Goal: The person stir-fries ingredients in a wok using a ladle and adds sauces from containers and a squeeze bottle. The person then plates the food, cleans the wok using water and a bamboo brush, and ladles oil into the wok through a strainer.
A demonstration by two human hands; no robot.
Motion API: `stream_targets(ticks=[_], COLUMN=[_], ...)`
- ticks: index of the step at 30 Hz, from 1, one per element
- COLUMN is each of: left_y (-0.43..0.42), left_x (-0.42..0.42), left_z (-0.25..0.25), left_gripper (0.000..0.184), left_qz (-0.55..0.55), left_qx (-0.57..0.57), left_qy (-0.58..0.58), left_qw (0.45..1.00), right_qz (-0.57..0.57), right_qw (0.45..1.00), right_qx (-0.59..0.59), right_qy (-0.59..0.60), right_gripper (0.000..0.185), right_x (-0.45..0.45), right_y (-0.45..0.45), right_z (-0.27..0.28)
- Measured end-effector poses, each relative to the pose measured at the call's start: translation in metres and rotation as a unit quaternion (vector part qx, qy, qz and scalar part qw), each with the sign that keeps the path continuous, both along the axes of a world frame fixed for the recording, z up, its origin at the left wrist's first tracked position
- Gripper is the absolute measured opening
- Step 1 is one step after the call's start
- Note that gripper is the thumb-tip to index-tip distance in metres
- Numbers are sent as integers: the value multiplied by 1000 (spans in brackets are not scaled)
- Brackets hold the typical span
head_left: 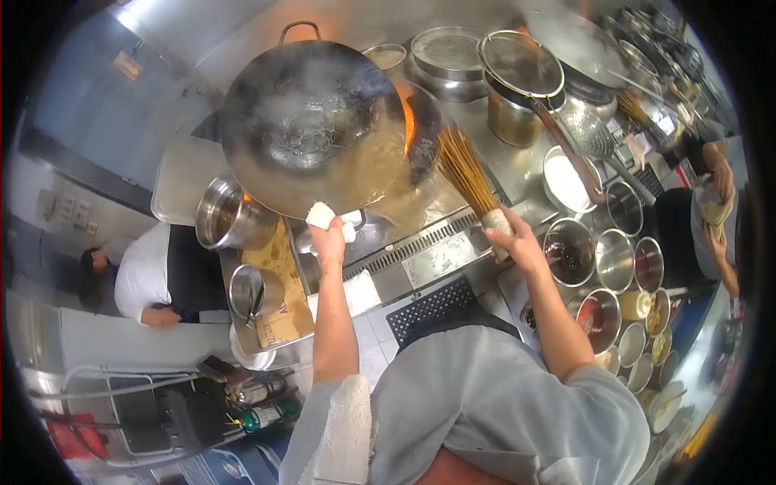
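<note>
A large dark wok (pixel 283 105) is tilted over the stove, with steam rising and murky water along its lower right side. Flame glows at its right edge. My left hand (pixel 329 238) is closed on a folded white cloth (pixel 321 216) at the wok's near rim; whatever handle lies under the cloth is hidden. In my right hand (pixel 520 242) is a bamboo wok brush (pixel 462 166), gripped by its pale wrapped end. Its bristles point up and away, beside the wok and apart from it.
Right of the stove, a mesh strainer (pixel 521 65) rests on a steel pot (pixel 515 120). Several metal bowls (pixel 616 260) of sauces and ingredients stand at the right. On the left is a steel pot (pixel 218 212). Co-workers (pixel 145 275) stand at both sides.
</note>
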State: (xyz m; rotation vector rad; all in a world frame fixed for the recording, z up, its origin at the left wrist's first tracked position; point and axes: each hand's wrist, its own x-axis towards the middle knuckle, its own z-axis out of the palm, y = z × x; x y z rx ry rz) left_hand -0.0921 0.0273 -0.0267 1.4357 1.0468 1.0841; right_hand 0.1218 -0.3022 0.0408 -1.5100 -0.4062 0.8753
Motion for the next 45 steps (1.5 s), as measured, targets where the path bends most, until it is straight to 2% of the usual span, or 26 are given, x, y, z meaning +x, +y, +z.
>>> stream_targets(ticks=[2, 5, 8, 11, 13, 14, 16, 17, 18, 21, 22, 25, 28, 30, 31, 33, 34, 35, 36, 37, 38, 39, 40, 43, 44, 45], left_y=[2, -32, -41, -58, -64, -67, -59, -58, -52, -51, -51, -43, -27, -20, -11, -8, -10, -9, -2, 2, 0, 2, 0, -3, -7, 2], left_x=[-3, 4, 7, 11, 11, 13, 11, 3, 1, 0, -2, -2, -3, -2, -1, 12, 16, 23, 34, 43, 54, 65, 64, 68, 72, 74], left_z=[-23, 0, -22, -41, -40, -32, -40, -48, -59, -57, -62, -67, -60, -47, -45, -17, 2, 18, 24, 28, 15, 3, 23, 20, 26, 1], left_gripper=[43, 39, 42, 41, 40, 39, 44, 46, 46, 45, 45, 46, 47, 40, 37, 38, 38, 29, 25, 21, 19, 19, 21, 23, 22, 21], left_qz=[11, 43, 57, 93, 115, 113, 105, 99, 106, 93, 91, 84, 62, 35, 16, -50, -76, -111, -121, -130, -131, -128, -161, -178, -156, -199], left_qx=[26, 43, 76, 168, 253, 230, 201, 182, 218, 231, 234, 224, 123, 79, 77, -50, -113, -180, -251, -319, -295, -268, -329, -386, -396, -414], left_qy=[38, 58, 72, 62, 87, 61, 78, 92, 111, 87, 103, 104, 7, -2, 14, -10, -23, -69, -112, -157, -175, -196, -199, -228, -235, -229], left_qw=[999, 996, 993, 979, 956, 965, 971, 974, 964, 965, 963, 966, 990, 996, 997, 997, 990, 975, 954, 926, 930, 934, 909, 876, 874, 858], right_qz=[18, 54, 66, 176, 324, 390, 426, 426, 423, 290, 251, 319, 440, 409, 356, 285, 247, 181, 172, 111, 132, 95, 63, -54, -84, -102], right_qw=[981, 942, 871, 830, 725, 658, 571, 549, 528, 596, 664, 574, 535, 508, 549, 544, 574, 533, 524, 565, 577, 582, 443, 734, 771, 805], right_qx=[34, 98, 111, -29, -162, -226, -233, -237, -242, -158, -130, -251, -353, -370, -390, -355, -315, -307, -326, -216, -137, -81, 3, -103, 2, 112], right_qy=[-188, -317, -474, -529, -586, -604, -663, -679, -696, -732, -692, -712, -629, -662, -648, -704, -714, -767, -768, -788, -794, -804, -894, -669, -631, -574], right_gripper=[78, 80, 78, 74, 68, 66, 59, 59, 59, 60, 64, 69, 65, 60, 59, 64, 66, 68, 71, 73, 76, 78, 69, 62, 64, 68], right_x=[26, 55, 61, 68, 72, 74, 87, 85, 86, 79, 74, 94, 87, 94, 90, 96, 97, 99, 111, 121, 134, 151, 195, 216, 228, 235], right_y=[21, 71, 131, 187, 177, 167, 143, 138, 136, 147, 157, 169, 125, 104, 98, 88, 87, 90, 94, 99, 108, 123, 143, 211, 238, 276], right_z=[10, 58, 105, 97, 84, 78, 97, 121, 147, 181, 178, 81, 122, 152, 182, 229, 250, 270, 295, 312, 340, 358, 378, 409, 396, 369])
